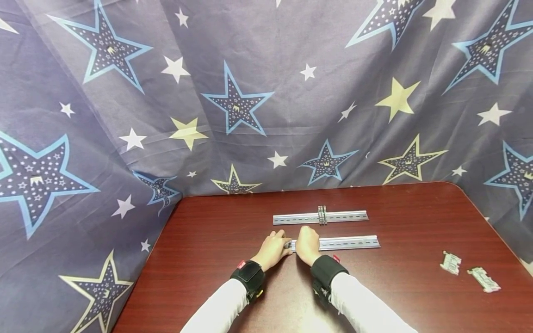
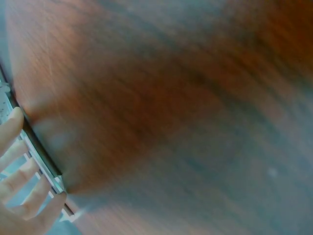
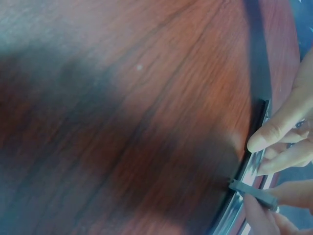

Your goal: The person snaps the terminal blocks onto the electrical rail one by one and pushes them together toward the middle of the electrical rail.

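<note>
A slotted metal DIN rail (image 1: 350,243) lies across the table in front of me. Near its left end, my left hand (image 1: 272,249) grips it, thumb along the near edge. In the left wrist view, the fingers of the left hand (image 2: 24,191) spread over the rail (image 2: 36,147). My right hand (image 1: 308,245) is close beside the left. The right wrist view shows the right hand (image 3: 279,210) pinching a slim grey terminal block (image 3: 254,192) that sits crosswise over the rail (image 3: 230,215). In the head view, the right hand hides this block.
Behind, a second DIN rail (image 1: 295,218) carries several slim blocks (image 1: 322,215) near its middle. Two pale terminal blocks lie flat at the right, one nearer the rails (image 1: 451,262) and one further right (image 1: 484,280). A star-patterned curtain (image 1: 250,152) hangs behind the table (image 1: 220,222).
</note>
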A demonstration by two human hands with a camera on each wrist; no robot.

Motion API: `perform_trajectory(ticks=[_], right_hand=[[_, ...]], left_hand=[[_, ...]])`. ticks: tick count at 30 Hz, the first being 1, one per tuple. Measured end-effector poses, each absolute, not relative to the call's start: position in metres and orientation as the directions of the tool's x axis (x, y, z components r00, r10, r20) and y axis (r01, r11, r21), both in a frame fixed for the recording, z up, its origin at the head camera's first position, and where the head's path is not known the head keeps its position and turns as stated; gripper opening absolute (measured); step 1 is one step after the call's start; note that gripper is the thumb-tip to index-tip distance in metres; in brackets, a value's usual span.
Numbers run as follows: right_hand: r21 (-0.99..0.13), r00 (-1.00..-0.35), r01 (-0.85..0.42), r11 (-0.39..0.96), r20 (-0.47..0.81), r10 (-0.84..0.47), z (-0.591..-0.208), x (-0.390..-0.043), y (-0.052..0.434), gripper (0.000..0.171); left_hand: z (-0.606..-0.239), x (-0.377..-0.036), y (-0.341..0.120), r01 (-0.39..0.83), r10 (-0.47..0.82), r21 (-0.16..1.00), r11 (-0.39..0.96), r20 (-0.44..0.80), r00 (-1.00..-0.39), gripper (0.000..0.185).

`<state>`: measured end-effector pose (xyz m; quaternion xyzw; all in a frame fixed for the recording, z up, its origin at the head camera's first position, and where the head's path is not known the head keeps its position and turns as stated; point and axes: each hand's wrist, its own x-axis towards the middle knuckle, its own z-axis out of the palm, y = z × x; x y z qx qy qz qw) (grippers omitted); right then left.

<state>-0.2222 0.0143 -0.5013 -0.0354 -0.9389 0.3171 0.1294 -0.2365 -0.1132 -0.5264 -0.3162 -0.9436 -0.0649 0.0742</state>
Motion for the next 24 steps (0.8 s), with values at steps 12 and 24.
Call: perform_trajectory(ticks=[12,24], right_hand=[[-0.636,-0.972,0.042,0.770,0.153,0.180,-0.5007,-0.2264,0.0135,0.007],[-0.661,-0.986,0.041,0.749,0.095,0.137,-0.4965,-0.2266,0.0215,0.011]], left_hand=[[-0.5255,-0.2361,-0.1132,0.601,0.583,0.074,0.796,0.177,-0.793,0.031],[-0.5239,-0.2341,-0.1135,0.615,0.596,0.070,0.785,0.180,-0.782,0.031]])
